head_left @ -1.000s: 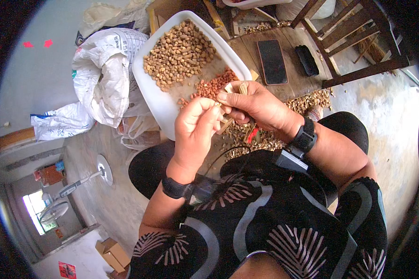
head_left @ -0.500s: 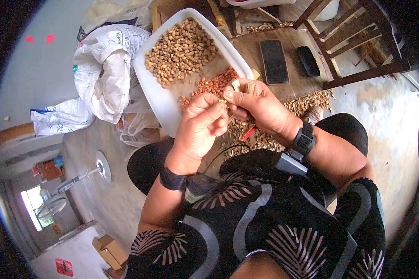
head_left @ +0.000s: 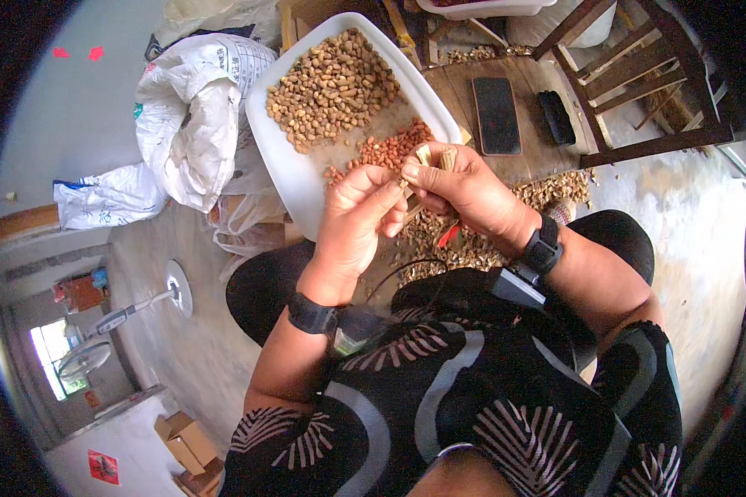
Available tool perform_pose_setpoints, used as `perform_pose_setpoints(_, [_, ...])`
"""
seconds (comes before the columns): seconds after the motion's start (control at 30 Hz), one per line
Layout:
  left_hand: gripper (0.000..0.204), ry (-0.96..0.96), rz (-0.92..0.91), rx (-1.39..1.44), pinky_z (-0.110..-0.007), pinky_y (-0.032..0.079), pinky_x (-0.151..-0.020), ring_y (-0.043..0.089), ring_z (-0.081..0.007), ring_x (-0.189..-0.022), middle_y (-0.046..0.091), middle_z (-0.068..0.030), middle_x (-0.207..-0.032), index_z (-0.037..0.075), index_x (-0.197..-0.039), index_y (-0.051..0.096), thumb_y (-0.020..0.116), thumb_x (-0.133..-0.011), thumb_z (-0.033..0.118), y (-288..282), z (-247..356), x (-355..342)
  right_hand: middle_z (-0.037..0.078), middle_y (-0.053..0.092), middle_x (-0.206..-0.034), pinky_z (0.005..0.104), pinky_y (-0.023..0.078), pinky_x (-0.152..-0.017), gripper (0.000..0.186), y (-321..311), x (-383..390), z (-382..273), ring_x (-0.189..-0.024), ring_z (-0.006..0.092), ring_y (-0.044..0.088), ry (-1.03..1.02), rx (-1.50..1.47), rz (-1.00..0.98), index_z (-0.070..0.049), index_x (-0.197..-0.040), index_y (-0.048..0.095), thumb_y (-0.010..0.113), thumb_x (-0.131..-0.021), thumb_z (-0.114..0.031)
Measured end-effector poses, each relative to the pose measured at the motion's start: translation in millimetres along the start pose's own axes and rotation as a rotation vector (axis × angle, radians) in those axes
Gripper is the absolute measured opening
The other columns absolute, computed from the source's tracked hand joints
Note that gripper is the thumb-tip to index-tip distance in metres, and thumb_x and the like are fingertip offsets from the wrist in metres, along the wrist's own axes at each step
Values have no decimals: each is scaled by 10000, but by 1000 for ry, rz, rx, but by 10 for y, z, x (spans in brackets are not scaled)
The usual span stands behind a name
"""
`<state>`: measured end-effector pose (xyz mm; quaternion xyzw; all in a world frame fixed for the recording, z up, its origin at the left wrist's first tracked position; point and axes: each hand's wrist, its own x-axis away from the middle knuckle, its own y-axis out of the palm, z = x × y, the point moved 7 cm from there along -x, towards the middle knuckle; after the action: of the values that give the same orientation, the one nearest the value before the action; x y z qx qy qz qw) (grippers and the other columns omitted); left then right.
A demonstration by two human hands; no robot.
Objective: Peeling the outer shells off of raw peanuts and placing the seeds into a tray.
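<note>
Pinching a small pale fragment, likely peanut shell: left hand, thumb against forefinger, meeting the right hand at the near edge of the white tub. Right hand is closed on two pale shell pieces that stick up past its thumb. Whether a kernel sits inside the grip, cannot tell.

Technique (judgement): press with the thumb tips close together, lightly, so the shell parts without bruising the kernel; work over the tub.

Counts: one tub, two heaps, each too many to count: brown unshelled peanuts toward the far end, red-skinned kernels by the near edge. Wooden surface: one phone, centre; one black tray, right edge. Floor: shell litter, uncounted.
</note>
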<state>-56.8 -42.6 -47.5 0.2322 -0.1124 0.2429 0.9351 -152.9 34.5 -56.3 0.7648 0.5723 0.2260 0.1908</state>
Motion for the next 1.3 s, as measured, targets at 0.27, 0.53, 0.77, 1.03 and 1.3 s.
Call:
perform_pose_setpoints(0.27, [88,-101,79,-8,-253,456,-531,586,-139,-636,639,-80,-778,31,-915,611,546,-907,90,-37,-59,35,79,647,-736,328,483,-649,152,26,40,-282,-696,158,611,-234,651,70,-8,-834,591,628,-877,-149])
perform_pose_setpoints(0.53, [96,-70,73,-69,-237,473,-537,598,-128,-645,650,-75,-787,16,-915,620,583,-897,102,-16,-46,69,158,576,-666,386,465,-588,217,22,43,-328,-636,279,596,-307,854,99,-7,-774,552,657,-841,-185])
perform_pose_setpoints(0.77, [79,60,154,-520,-206,425,-486,536,-67,-568,616,-25,-704,38,-816,593,576,-879,81,-13,42,117,188,588,-699,426,475,-614,164,100,79,-353,-683,371,604,-411,1007,45,-12,-789,556,654,-799,-143])
perform_pose_setpoints(1.03, [99,-15,-52,-842,-204,415,-527,510,-37,-596,582,19,-661,30,-776,602,583,-862,75,-74,144,104,153,607,-736,356,467,-619,155,38,80,-349,-666,259,605,-243,1063,-124,-7,-845,581,668,-818,-132])
perform_pose_setpoints(1.3, [69,-86,98,-961,-220,452,-486,545,-77,-557,594,6,-693,63,-853,606,567,-815,21,-794,424,-578,167,618,-790,393,477,-688,143,53,157,-130,-775,314,616,-171,1170,-450,-24,-883,595,648,-783,-111])
